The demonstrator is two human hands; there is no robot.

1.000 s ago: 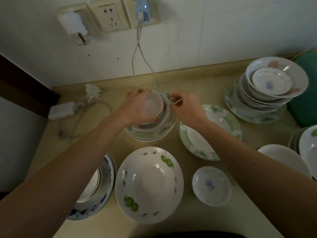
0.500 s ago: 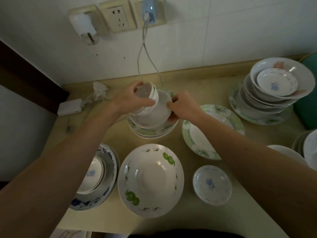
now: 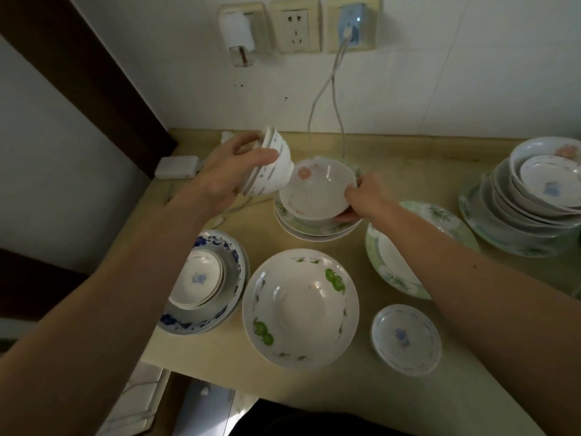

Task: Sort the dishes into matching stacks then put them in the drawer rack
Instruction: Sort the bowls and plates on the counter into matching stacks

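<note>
My left hand grips a small stack of white rice bowls, tilted on its side and lifted off the counter. My right hand holds the rim of a pink-flowered bowl, which is tipped slightly above green-leaf plates. In front lies a large bowl with green fruit. A small blue-flower saucer sits at the front right. Small saucers rest in a blue-rimmed plate at the left. A green-rimmed plate is partly under my right forearm.
A tall mixed stack of bowls and plates stands at the far right. A white charger and cables lie near the back wall under the sockets. The counter's front edge drops to the floor at lower left.
My left hand lifted the small bowls out of the pink-flowered bowl and swung them up and left. My right hand shifted to the pink-flowered bowl's right rim and tipped it.
</note>
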